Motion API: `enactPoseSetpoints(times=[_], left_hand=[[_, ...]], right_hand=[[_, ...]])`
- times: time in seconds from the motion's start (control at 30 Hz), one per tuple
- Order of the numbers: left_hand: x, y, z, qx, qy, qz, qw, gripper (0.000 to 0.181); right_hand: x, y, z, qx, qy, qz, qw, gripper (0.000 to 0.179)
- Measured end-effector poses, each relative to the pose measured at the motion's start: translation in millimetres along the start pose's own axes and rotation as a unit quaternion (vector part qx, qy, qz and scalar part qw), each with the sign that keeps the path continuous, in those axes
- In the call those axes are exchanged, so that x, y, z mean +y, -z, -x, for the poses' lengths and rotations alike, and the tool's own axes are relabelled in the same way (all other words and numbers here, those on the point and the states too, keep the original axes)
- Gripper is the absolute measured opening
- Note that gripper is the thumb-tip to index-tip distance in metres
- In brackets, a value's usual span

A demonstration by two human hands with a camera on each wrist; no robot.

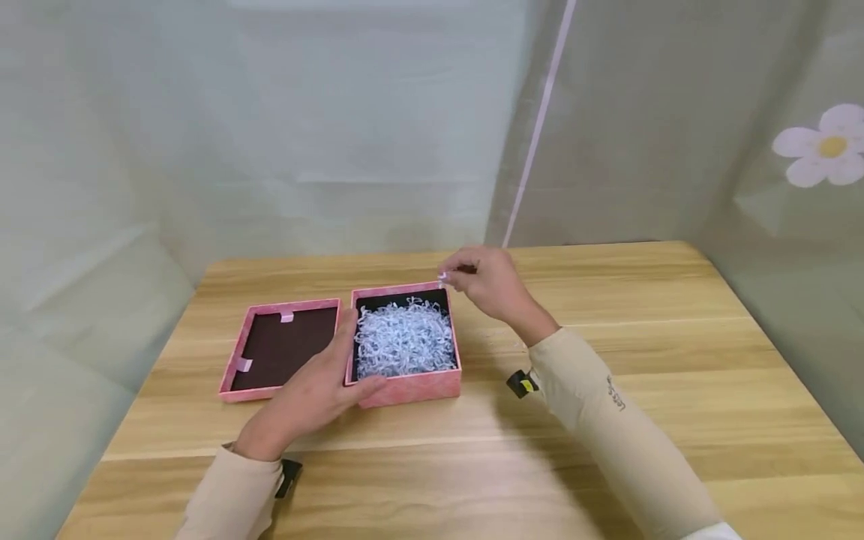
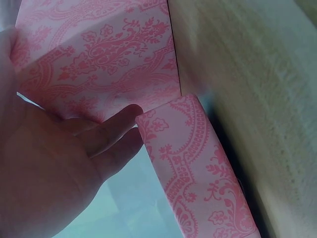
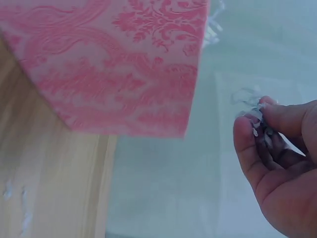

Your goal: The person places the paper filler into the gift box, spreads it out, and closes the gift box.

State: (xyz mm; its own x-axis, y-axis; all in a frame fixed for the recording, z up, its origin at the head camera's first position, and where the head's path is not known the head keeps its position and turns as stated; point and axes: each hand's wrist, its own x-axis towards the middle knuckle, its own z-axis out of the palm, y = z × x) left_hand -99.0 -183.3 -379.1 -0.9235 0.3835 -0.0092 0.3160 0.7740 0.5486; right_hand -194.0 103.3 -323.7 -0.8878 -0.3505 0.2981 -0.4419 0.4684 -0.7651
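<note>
A pink patterned gift box point(image 1: 412, 390), filled with shredded paper point(image 1: 405, 337), stands uncovered on the table. My left hand point(image 1: 317, 386) rests against its front left corner, thumb along the front and fairly straight fingers along the left wall. The left wrist view shows those fingertips between the box wall point(image 2: 114, 59) and the lid's edge point(image 2: 188, 158). Above the table, just beyond the back right corner, my right hand point(image 1: 489, 281) pinches a small tuft of paper shreds point(image 3: 255, 116) between thumb and fingers.
Left of the box lies its lid point(image 1: 290, 345), dark inside up, with two pink ribbon tabs. Loose bits of paper point(image 3: 25, 208) lie on the wooden table point(image 1: 607, 300) to the right. Pale curtains point(image 1: 337, 150) hang behind and at both sides.
</note>
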Motion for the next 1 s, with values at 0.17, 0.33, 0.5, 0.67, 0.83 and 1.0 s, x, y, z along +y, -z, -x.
enactPoseSetpoints(times=[0.17, 0.33, 0.5, 0.67, 0.83, 1.0], left_hand=[[5.8, -5.0, -4.9, -0.004, 0.000, 0.006, 1.0000, 0.112], [11.8, -5.7, -9.0, -0.004, -0.002, 0.004, 1.0000, 0.114], [12.9, -4.5, -9.9, -0.006, -0.004, 0.006, 1.0000, 0.114], [11.7, -3.9, -9.8, -0.005, -0.003, 0.010, 0.9999, 0.114], [12.2, -5.2, -9.8, -0.005, 0.000, 0.011, 0.9999, 0.115], [14.9, -5.1, -8.9, -0.004, -0.003, 0.006, 1.0000, 0.115]], right_hand=[[0, -9, -14.5, -0.074, 0.013, 0.055, 0.9957, 0.017], [0, -4, -13.7, -0.116, 0.047, 0.100, 0.9871, 0.024], [0, 3, -8.8, -0.097, 0.055, 0.093, 0.9893, 0.027], [3, 4, -4.5, -0.086, 0.057, 0.087, 0.9909, 0.023], [11, 10, 7.0, -0.045, 0.022, 0.061, 0.9969, 0.015], [31, 28, 31.6, 0.015, -0.063, 0.005, 0.9979, 0.016]])
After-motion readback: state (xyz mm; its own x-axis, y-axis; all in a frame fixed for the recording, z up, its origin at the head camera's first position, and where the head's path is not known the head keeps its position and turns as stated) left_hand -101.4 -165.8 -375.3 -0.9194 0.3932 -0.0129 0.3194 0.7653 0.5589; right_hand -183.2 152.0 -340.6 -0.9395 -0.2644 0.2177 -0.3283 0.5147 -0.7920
